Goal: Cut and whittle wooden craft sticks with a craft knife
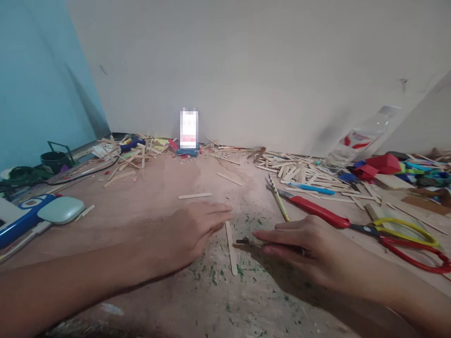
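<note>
The right hand [306,246] has its grip closed on a dark-tipped tool [243,241], beside 1 wooden stick [231,251] on the tabletop [158,291]. The left hand [202,220] covers the stick's far end, pinching or not, I cannot tell. Beyond are a clear bottle [359,141] and a dark green pot [52,162], contents indistinct.

Rests a flat bare left hand [202,223] at the upper end of a slim pale wooden stick [231,251], lower centre; pinches a small dark-tipped object [243,241], mostly hidden, in a bare right hand [306,239], just right. Shows yellow-and-red-handled metal scissors [368,229] at right, a glowing white rectangular screen [189,129] upper centre.
</note>
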Demonstrator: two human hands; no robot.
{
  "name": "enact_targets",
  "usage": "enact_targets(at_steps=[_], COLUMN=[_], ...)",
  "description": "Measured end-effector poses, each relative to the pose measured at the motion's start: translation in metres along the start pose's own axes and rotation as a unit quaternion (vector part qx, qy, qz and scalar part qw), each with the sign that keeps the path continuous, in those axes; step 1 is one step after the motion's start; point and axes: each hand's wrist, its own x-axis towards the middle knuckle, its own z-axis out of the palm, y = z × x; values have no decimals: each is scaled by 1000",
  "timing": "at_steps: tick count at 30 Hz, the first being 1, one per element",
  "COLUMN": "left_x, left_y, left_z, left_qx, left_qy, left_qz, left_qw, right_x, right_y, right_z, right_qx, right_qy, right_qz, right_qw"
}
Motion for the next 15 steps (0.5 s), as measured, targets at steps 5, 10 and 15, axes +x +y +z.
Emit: enact_targets(at_steps=[5, 10, 15], left_x=[1, -1, -3], left_y=[-6, -2, 5], left_z=[2, 1, -5], left_qx=[3, 13, -6], left_qy=[-47, -27, -16], left_qz=[102, 94, 49], left_qw=[994, 995, 999], right_x=[-1, 0, 1], right_y=[-2, -11, -10], right_z=[1, -1, 0], right_qx=[23, 30, 11], right_qy=[-2, -27, -19], right_qz=[-12, -26, -30], right_qw=[1000, 999, 999])
